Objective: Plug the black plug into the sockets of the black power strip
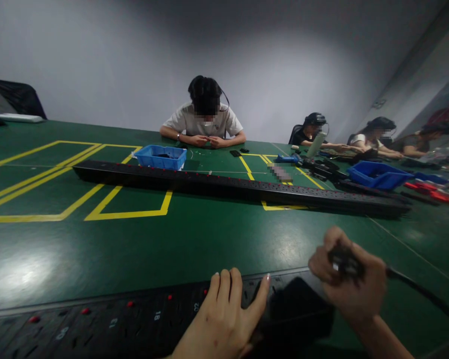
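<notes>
Across the green tabletop (224,239), a long far strip (239,188) lies between me and a blue bin (160,158), while my left hand (222,316) spreads over the near black strip (142,319) and my right hand (355,286) grips a corded black connector (346,263) beside its end.

You look through one camera worn on your head, facing forward and down over the green table (227,234) from its near side, with your left hand (224,314) and right hand (353,279) low and close, a seated person (205,114) farther off opposite, and the pale wall (115,65) behind.
</notes>
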The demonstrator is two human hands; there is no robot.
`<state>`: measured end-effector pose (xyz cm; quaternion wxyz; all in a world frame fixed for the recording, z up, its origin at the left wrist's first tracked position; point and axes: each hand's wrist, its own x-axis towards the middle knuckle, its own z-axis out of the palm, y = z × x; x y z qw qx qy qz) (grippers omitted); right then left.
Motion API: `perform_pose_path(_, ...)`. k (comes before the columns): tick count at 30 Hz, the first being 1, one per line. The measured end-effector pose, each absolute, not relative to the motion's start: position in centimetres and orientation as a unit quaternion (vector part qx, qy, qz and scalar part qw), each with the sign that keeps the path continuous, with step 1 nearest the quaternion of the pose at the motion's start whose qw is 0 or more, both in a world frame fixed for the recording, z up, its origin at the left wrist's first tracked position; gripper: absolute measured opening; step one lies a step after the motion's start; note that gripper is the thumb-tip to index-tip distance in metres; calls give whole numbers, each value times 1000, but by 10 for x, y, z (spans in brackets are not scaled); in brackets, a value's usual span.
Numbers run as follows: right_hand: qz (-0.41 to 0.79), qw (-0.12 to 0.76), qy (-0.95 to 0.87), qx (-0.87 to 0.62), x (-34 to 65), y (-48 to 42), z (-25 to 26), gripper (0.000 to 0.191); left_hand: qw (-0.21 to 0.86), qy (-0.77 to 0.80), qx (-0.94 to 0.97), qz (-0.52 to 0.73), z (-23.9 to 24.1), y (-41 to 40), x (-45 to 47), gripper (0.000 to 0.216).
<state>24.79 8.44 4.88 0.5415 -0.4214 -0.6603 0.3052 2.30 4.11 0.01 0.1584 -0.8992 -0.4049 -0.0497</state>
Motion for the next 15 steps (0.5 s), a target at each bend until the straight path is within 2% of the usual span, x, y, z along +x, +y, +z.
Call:
perform_pose_path(2, 349, 652, -547, -393, 255, 96, 56, 31, 146, -410, -898, -61, 1, 41, 24, 89)
perform_pose_path(3, 364, 678, -512, -382, 258, 101, 59, 28, 138, -411, -899, -66, 1, 41, 24, 89)
perform_pose_path(6, 378, 695, -481, -378, 257, 107, 64, 24, 95, -411, -904, -74, 3, 42, 25, 91)
perform_pose_path(10, 346, 625, -548, -436, 247, 97, 70, 22, -2, -412, -909, -69, 12, 46, 13, 95)
perform_pose_path(15, 329, 425, -677, -502, 223, 78, 84, 21, -11, -416, -909, -17, 25, 47, -17, 89)
